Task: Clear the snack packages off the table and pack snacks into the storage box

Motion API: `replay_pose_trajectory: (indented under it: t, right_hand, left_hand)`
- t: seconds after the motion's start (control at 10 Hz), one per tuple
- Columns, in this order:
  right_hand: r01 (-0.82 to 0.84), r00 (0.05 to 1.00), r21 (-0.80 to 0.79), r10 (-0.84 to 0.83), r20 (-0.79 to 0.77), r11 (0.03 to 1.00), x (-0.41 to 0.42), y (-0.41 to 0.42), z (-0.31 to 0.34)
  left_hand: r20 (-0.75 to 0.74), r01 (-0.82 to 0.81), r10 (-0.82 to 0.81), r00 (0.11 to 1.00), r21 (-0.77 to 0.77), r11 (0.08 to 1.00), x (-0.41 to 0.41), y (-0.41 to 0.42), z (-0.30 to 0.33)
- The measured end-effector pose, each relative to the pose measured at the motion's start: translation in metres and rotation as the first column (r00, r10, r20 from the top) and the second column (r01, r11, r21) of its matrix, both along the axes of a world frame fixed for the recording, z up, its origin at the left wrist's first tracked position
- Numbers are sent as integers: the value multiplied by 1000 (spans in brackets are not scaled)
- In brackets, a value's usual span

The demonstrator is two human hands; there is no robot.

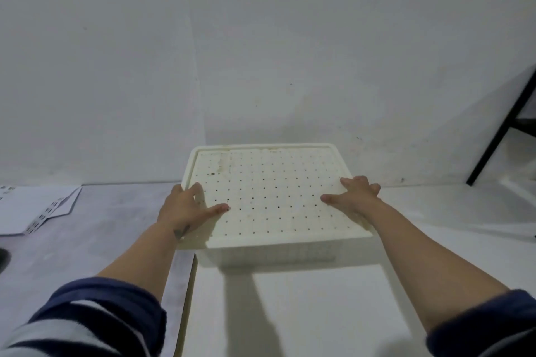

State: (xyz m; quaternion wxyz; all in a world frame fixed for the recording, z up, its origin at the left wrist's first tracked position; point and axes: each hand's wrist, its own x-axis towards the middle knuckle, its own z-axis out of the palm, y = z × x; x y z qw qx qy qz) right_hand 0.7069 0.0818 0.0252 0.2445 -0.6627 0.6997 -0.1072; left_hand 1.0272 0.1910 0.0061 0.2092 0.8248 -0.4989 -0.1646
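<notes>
A cream storage box (278, 255) stands on the white table, covered by a flat lid (269, 197) dotted with small holes. My left hand (188, 206) grips the lid's left edge, thumb lying on top. My right hand (353, 197) holds the lid's right edge, thumb and fingers spread across its surface. The lid hides the box's inside. No snack packages are in view.
The white table (304, 313) runs toward me, its left edge at a grey floor. White paper sheets (34, 209) lie on the floor at the left. A black metal frame leg (499, 133) leans at the right. A plain wall stands right behind the box.
</notes>
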Motion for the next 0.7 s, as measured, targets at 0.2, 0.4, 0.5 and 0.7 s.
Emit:
replay_pose_trajectory:
  t: [0.2, 0.4, 0.5, 0.7]
  right_hand:
    - [-23, 996, -46, 19, -92, 999, 14, -54, -30]
    - [-32, 982, -57, 21, -187, 998, 20, -60, -38]
    - [-71, 976, -37, 62, -208, 997, 18, -53, -29]
    - [-218, 968, -227, 181, -171, 949, 17, -5, -14]
  left_hand:
    - [78, 2, -6, 997, 57, 998, 7, -57, -18]
    - [90, 4, -11, 996, 75, 997, 11, -66, -25]
    - [152, 25, -51, 987, 169, 985, 10, -65, -16]
    - [228, 195, -184, 956, -27, 980, -7, -26, -8]
